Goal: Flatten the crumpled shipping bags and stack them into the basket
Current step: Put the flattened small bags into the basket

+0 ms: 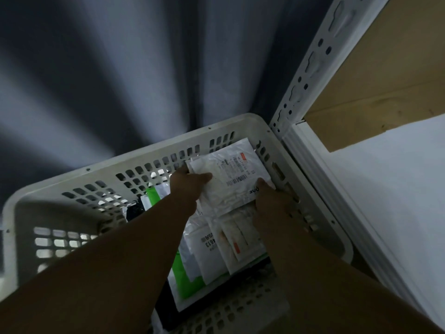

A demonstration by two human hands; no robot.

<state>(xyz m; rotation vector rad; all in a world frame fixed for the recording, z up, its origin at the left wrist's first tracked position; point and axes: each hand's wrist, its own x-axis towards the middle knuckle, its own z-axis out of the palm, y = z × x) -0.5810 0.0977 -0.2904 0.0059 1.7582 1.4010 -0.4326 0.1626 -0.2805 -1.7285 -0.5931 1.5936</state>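
A white perforated plastic basket [134, 162] fills the lower middle of the head view. Both my arms reach down into it. My left hand [189, 186] grips the left edge of a white shipping bag [231, 179] with a printed label, thumb on top. My right hand [272, 203] holds the same bag at its lower right corner. The bag lies fairly flat, wrinkled, over the far right part of the basket. Beneath it lies a stack of other bags [216, 247], white ones with labels and a green one [185, 280].
A white metal shelf post [310, 75] with slots rises right beside the basket's far right corner. A wooden shelf board [385, 68] and a white surface [390, 189] lie to the right. Dark grey curtain folds [120, 68] hang behind the basket.
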